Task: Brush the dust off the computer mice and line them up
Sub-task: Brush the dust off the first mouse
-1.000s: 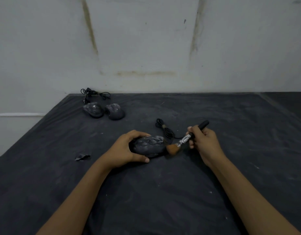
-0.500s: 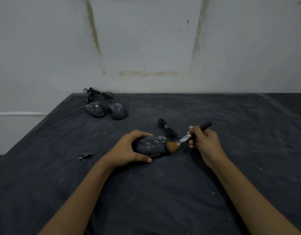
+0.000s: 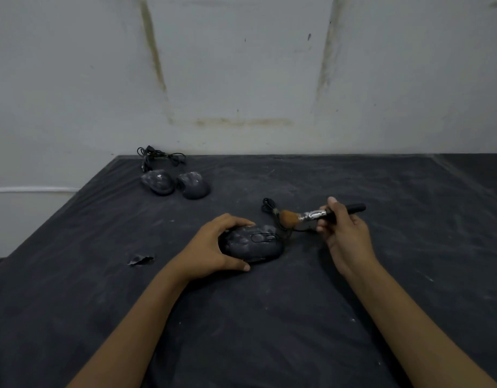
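Observation:
A dusty black wired mouse (image 3: 254,243) lies on the dark cloth near the middle, and my left hand (image 3: 213,247) grips its rear end with thumb and fingers round its sides. My right hand (image 3: 342,233) pinches the black handle of a small brush (image 3: 314,214). The brush's orange bristles hang in the air just beyond the mouse's front, above its coiled cable (image 3: 271,208). Two more dusty mice, one (image 3: 157,182) beside the other (image 3: 193,185), sit at the back left.
A tangle of black cable (image 3: 160,156) lies behind the two far mice by the wall. A small torn scrap (image 3: 139,259) lies left of my left hand. The cloth-covered table (image 3: 381,275) reaches the white wall at the back and drops off on the left.
My right hand has lifted the brush up and away from the mouse's front end; its bristles no longer touch the mouse. My left hand keeps its grip.

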